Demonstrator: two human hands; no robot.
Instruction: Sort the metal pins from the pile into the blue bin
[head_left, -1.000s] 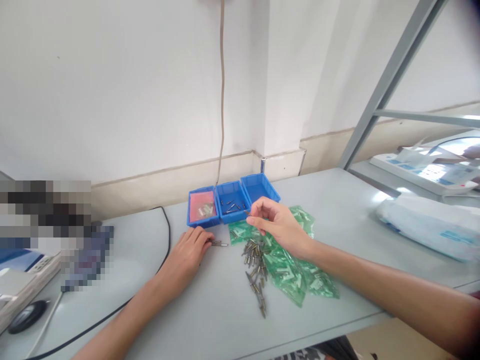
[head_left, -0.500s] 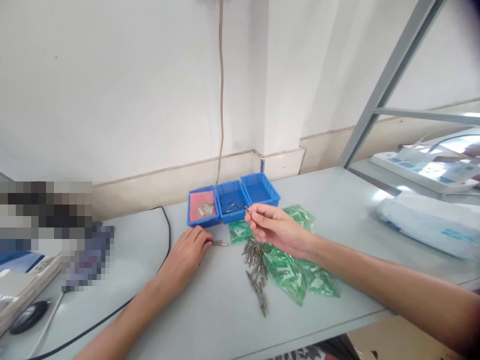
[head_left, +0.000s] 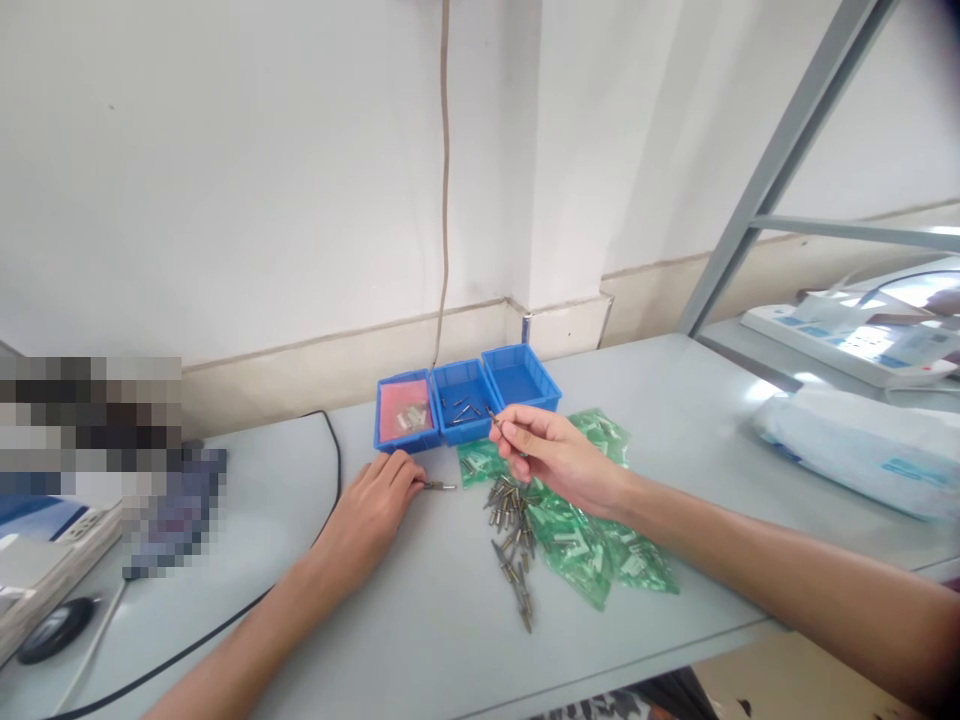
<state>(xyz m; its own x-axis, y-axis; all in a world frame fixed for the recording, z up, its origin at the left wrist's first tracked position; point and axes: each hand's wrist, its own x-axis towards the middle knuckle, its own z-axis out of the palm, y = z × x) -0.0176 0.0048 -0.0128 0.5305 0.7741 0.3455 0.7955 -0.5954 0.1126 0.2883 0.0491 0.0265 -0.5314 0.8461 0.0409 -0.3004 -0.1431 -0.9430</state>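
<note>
My right hand (head_left: pixel 551 452) hovers above the table and pinches a small metal pin (head_left: pixel 493 416) by its end, just in front of the middle blue bin (head_left: pixel 466 406). My left hand (head_left: pixel 375 505) rests flat on the table with its fingertips on another metal pin (head_left: pixel 440 486). A loose pile of metal pins (head_left: pixel 511 530) lies between and below the hands. Green plastic bags (head_left: pixel 592 545) of small parts lie under my right wrist.
Three small blue bins stand side by side by the wall: the left bin (head_left: pixel 406 414) holds a pink bag, the right bin (head_left: pixel 520 379) looks bare. A black cable (head_left: pixel 330 470) curves at left. White packets (head_left: pixel 862 445) and a grey frame (head_left: pixel 780 165) stand at right.
My right hand turned and dropped slightly, bringing the pinched pin to point up-left toward the middle bin. My left hand stayed on its pin.
</note>
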